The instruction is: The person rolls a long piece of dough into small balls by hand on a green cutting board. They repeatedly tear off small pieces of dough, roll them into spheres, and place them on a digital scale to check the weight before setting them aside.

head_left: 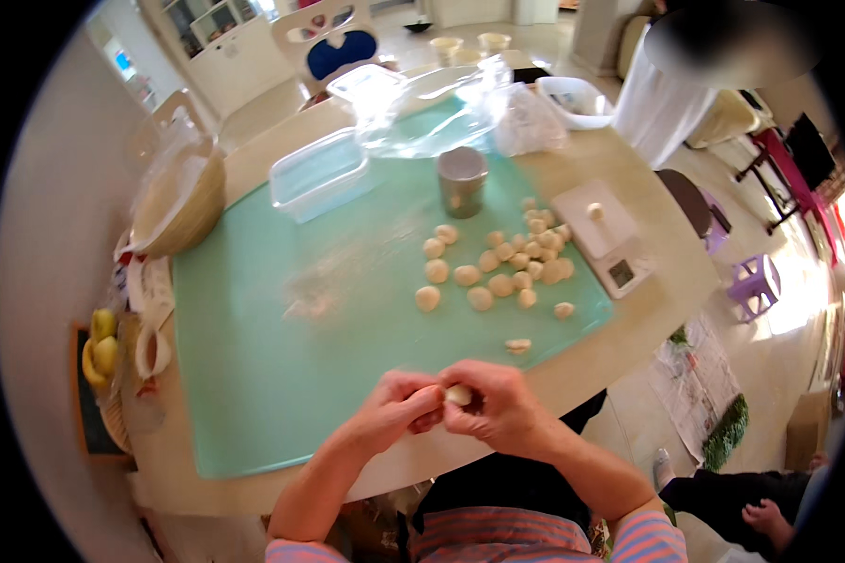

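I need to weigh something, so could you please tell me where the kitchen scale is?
The white kitchen scale sits on the right side of the table, at the green mat's right edge, beside the dough balls.

Mat (282, 375) lies on table (629, 319). Dough balls (502, 267) sit on mat, right of middle. Tin (462, 181) stands behind them. Scale (603, 235) is to their right. Box (319, 174) is behind-left, basket (183, 202) at far left.

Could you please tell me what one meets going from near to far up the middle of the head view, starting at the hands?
Hands pinching a dough piece → loose dough scrap → cluster of dough balls → metal cup → clear plastic bag → white chair.
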Motion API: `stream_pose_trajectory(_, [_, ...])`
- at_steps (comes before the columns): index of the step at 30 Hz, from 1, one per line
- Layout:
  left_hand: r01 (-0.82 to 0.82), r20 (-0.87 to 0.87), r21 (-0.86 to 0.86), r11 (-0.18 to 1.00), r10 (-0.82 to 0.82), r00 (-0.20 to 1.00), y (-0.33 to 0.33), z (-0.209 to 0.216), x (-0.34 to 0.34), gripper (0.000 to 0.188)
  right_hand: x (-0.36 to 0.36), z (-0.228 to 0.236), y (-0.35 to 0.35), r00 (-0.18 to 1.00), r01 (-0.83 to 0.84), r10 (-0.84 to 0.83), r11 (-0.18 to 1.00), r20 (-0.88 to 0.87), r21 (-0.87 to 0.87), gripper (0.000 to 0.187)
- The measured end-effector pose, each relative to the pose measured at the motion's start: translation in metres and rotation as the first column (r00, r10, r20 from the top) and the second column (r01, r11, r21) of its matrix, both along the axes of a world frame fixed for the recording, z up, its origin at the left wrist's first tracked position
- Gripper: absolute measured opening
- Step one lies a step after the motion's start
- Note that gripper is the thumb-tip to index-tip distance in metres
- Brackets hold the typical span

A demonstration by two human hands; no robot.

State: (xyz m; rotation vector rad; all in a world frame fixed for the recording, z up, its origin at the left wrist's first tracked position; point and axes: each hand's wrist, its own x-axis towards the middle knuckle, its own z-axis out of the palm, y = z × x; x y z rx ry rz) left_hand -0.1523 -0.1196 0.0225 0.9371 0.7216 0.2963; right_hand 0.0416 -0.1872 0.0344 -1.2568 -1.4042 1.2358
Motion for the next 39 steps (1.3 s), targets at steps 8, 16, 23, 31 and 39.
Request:
stream_pose_trajectory(8, [-0.418, 0.306, 0.155, 0.895, 0.359, 0.882, 0.013, 0.006, -0.024, 0.039, 0.094, 0.005, 0.015, 0.940, 0.093, -0.125, 0.989, -0.317, -0.114, 0.009])
stream_pose_trajectory(16, [-0.213, 0.080, 0.253, 0.944, 0.199, 0.977, 0.000, 0.010, -0.002, 0.023, 0.249, 0.015, 0.083, 0.861, 0.485, -0.483, 0.874, 0.157, 0.029, 0.027])
stream_pose_trajectory(23, [-0.182, 0.006, 0.281, 0.942, 0.188, 0.982, 0.004, 0.014, -0.005, 0.018, 0.229, -0.004, 0.124, 0.534, 0.358, -0.417, 0.899, 0.735, 0.250, 0.033])
stream_pose_trajectory(31, [-0.153, 0.069, 0.251, 0.956, 0.140, 0.988, 0.005, 0.008, -0.005, 0.022, 0.239, -0.008, 0.134, 0.646, 0.194, -0.382, 0.919, 0.660, 0.342, 0.035])
stream_pose_trajectory(39, [-0.111, 0.086, 0.351, 0.930, 0.086, 0.993, 0.003, 0.003, 0.000, 0.050, 0.240, 0.036, 0.096, 0.713, 0.464, -0.544, 0.839, 0.442, 0.284, 0.029])
